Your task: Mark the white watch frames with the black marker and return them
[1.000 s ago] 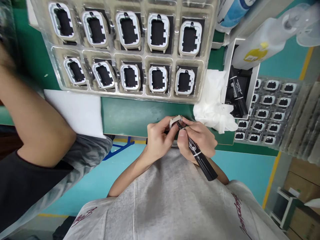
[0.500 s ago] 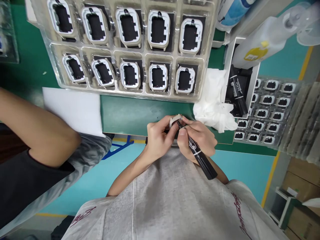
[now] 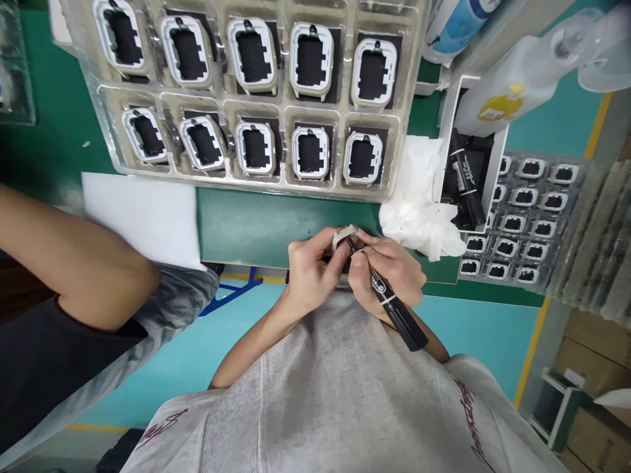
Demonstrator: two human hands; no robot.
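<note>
Pinched in the fingers of my left hand (image 3: 311,270) is a small pale watch case (image 3: 344,235), held up on its side just past the table's front edge. My right hand (image 3: 390,268) grips a black marker pen (image 3: 397,312), its tip pointing up and left at the case. Whether the tip touches the case I cannot tell. The right fingertips are close against the case's right end. Beyond my hands, a clear plastic tray (image 3: 197,176) holds several similar white-rimmed watch cases (image 3: 310,152) in separate compartments.
White tissue (image 3: 419,197) lies right of my hands, beside a white box (image 3: 499,177) with black markers and a spray bottle (image 3: 513,92). More filled trays (image 3: 522,217) are at the right. White foam sheet (image 3: 142,210) and another person's arm (image 3: 93,263) are at the left.
Hardly anything differs. Both hands keep their grip on the watch case and the marker, and the whole view has shifted very slightly.
</note>
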